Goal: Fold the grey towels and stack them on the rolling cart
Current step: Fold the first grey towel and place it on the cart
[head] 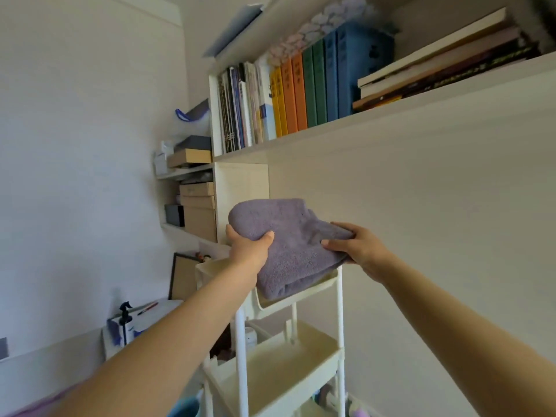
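From my feed I see pale, plain walls (75,145) in soft, even daylight. A white shelf (391,121) runs overhead, carrying a row of upright coloured books (301,91) and a flat stack (445,67). Left of it, lower white shelves (183,173) hold cardboard boxes (197,206), with a dark picture frame (180,275) leaning below.

soft daylight, wide-angle warping, slight blur
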